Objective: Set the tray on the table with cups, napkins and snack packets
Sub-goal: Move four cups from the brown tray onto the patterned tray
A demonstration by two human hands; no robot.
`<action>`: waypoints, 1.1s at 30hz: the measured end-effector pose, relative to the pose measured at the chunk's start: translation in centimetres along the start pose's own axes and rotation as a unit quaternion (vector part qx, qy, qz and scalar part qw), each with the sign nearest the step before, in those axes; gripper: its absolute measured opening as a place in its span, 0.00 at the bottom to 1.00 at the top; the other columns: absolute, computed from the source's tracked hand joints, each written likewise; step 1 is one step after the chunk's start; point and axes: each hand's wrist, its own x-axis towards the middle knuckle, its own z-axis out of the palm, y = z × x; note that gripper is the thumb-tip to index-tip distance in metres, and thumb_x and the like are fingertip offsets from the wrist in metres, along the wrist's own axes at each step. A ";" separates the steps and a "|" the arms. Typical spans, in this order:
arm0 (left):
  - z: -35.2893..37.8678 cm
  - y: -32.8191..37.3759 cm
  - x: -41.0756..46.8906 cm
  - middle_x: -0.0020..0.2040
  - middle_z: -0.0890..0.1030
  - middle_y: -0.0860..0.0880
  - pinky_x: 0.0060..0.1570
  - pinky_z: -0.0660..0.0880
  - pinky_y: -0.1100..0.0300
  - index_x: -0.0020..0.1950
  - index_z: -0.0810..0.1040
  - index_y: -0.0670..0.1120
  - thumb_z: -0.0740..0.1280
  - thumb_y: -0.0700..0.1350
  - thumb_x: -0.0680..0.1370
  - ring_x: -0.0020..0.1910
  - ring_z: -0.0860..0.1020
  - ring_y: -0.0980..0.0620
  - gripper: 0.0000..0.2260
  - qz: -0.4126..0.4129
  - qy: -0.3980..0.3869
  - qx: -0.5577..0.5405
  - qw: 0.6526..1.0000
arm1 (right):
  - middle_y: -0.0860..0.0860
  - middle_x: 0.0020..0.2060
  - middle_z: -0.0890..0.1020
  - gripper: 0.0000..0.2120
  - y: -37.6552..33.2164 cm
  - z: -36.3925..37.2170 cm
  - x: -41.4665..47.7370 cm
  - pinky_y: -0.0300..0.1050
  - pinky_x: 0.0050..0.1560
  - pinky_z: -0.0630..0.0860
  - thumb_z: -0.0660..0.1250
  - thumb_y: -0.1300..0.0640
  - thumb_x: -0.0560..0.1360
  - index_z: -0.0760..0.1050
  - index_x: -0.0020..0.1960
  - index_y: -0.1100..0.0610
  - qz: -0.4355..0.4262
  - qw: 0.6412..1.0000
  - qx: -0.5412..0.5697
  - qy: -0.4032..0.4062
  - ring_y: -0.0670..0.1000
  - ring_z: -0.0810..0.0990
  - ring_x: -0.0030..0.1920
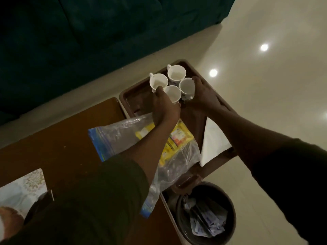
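A brown tray (131, 96) lies at the table's far right end. Several white cups stand upright in a cluster on its far part. My left hand (164, 105) grips the nearest cup (172, 93), beside the far left cup (158, 82). My right hand (203, 96) is closed around the right cup (186, 86). The far cup (176, 72) stands untouched. A clear zip bag (120, 133) with yellow snack packets (178, 137) lies over the tray's near part, under my left forearm. A white napkin (214, 144) rests at the tray's right edge.
The wooden table (58, 144) runs to the lower left, with a patterned mat (21, 188) at its near corner. A dark bin (207, 213) holding wrappers stands on the pale floor below the table. A dark green sofa (88, 32) fills the top left.
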 end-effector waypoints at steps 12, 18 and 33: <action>2.6 -0.2 0.7 0.62 0.78 0.40 0.47 0.76 0.48 0.70 0.62 0.46 0.73 0.46 0.71 0.57 0.78 0.38 0.31 0.013 0.075 0.015 0.997 | 0.55 0.61 0.77 0.29 1.5 0.9 1.0 0.45 0.49 0.69 0.75 0.50 0.66 0.71 0.63 0.56 -0.014 0.999 -0.007 0.052 0.57 0.77 0.58; 0.1 0.3 -0.1 0.67 0.76 0.44 0.54 0.73 0.53 0.73 0.63 0.47 0.74 0.52 0.70 0.64 0.74 0.42 0.35 0.060 0.080 -0.024 0.995 | 0.54 0.55 0.80 0.30 1.5 -1.4 -1.6 0.40 0.47 0.69 0.77 0.46 0.62 0.74 0.60 0.55 -0.054 0.993 -0.003 0.105 0.56 0.79 0.53; -24.7 -12.1 -2.7 0.62 0.71 0.46 0.49 0.71 0.64 0.68 0.72 0.53 0.75 0.47 0.69 0.58 0.74 0.49 0.28 -0.006 0.196 -0.124 0.973 | 0.55 0.57 0.78 0.29 -23.4 4.1 -3.2 0.44 0.50 0.68 0.77 0.52 0.62 0.73 0.61 0.56 -0.200 0.977 0.014 0.070 0.58 0.77 0.56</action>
